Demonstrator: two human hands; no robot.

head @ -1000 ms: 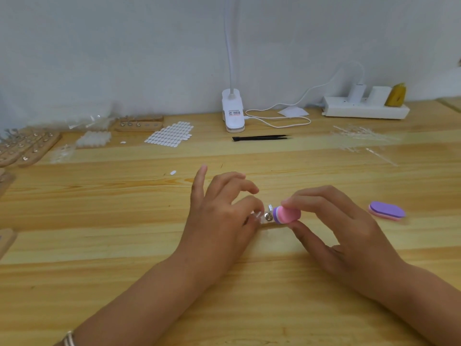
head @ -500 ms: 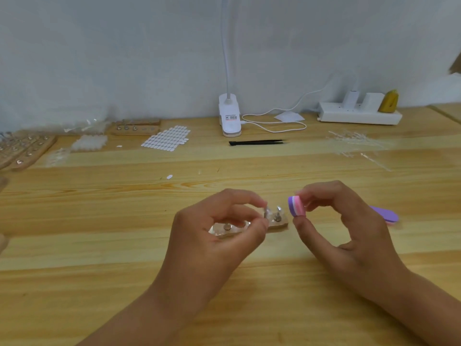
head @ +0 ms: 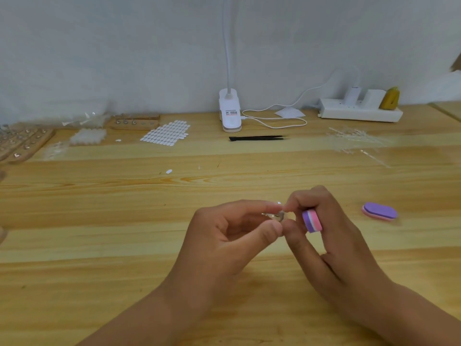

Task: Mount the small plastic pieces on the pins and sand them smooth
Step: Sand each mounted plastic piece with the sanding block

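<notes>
Well in front of the white lamp clamp (head: 230, 113), both hands are close together above the bench (head: 99, 221). The left hand (head: 232, 238) pinches a small shiny pin (head: 275, 216) between thumb and forefinger; blur hides whether a plastic piece sits on it. The right hand (head: 334, 236) grips a pink-and-purple sanding block (head: 311, 221), its thumb and forefinger tips at the pin. A second sanding block (head: 379, 211) lies in front and right of the clamp. Black tweezers (head: 257, 138) lie just before the clamp, and a sheet of white pieces (head: 166, 133) lies to its left.
</notes>
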